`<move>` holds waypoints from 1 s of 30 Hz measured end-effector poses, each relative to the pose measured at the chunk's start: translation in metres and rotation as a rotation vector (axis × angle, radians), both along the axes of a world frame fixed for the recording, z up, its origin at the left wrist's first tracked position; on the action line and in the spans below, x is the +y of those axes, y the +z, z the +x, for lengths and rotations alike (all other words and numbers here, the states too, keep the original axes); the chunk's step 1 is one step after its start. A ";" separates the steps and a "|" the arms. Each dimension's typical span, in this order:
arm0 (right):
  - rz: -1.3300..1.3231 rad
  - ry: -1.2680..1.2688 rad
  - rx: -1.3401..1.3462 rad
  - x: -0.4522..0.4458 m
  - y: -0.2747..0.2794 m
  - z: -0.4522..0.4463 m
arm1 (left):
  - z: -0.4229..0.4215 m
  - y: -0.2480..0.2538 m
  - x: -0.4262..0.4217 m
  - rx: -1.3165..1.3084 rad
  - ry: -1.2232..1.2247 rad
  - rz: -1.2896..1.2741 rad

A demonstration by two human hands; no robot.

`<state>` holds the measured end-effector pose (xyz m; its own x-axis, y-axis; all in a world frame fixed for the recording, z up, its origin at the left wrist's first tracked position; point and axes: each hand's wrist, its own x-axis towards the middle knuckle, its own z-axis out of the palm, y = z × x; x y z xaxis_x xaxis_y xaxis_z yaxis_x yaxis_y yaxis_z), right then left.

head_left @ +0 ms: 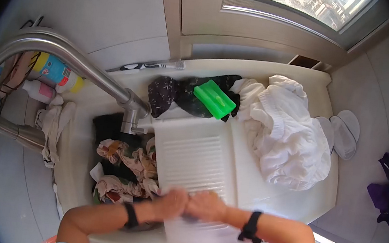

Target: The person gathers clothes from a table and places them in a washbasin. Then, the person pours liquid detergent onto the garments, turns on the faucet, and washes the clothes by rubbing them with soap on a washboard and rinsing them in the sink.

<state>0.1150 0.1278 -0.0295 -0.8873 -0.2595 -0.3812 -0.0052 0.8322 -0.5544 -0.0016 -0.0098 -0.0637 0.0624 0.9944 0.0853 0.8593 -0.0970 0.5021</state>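
Note:
Both hands meet over the lower part of the white ribbed washboard (195, 156). My left hand (171, 204) is closed, its fingers curled and blurred by motion. Right against it, my right hand (207, 206) is closed too. A small dark bit shows between them, but what they grip is too hidden to name. Left of the washboard, patterned beige cloth (125, 161) lies in the basin with dark fabric. Above the board, a green soap bar or case (214, 99) rests on black patterned cloth (188, 91).
A white garment heap (291, 134) covers the sink's right side. The curved metal faucet (80, 57) arches over the left. A brush (152, 65) lies on the back rim. Bottles (56, 71) stand at the left, white slippers (345, 134) at the right.

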 end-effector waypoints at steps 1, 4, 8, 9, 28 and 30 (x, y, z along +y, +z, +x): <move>-0.162 -0.205 0.420 0.015 -0.033 -0.018 | -0.020 -0.012 0.025 0.041 0.069 -0.195; 0.249 -0.452 0.745 0.064 -0.022 -0.100 | -0.080 0.003 0.104 0.225 0.477 0.052; 0.152 -0.533 0.839 0.065 -0.027 -0.093 | -0.075 0.004 0.092 0.148 0.487 0.199; 0.133 -0.528 0.839 0.070 -0.012 -0.080 | -0.078 0.011 0.091 0.121 0.485 0.230; -0.022 -0.908 0.794 0.014 0.036 -0.016 | -0.022 -0.003 0.019 -0.899 0.856 0.243; 0.462 -1.087 0.865 0.022 0.030 -0.007 | -0.021 -0.009 0.019 -0.961 0.928 0.267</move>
<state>0.1076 0.1497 0.0004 -0.5524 0.6678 0.4989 0.5423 0.7424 -0.3934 -0.0225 0.0092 -0.0727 -0.8069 0.5838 -0.0898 -0.0143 0.1327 0.9910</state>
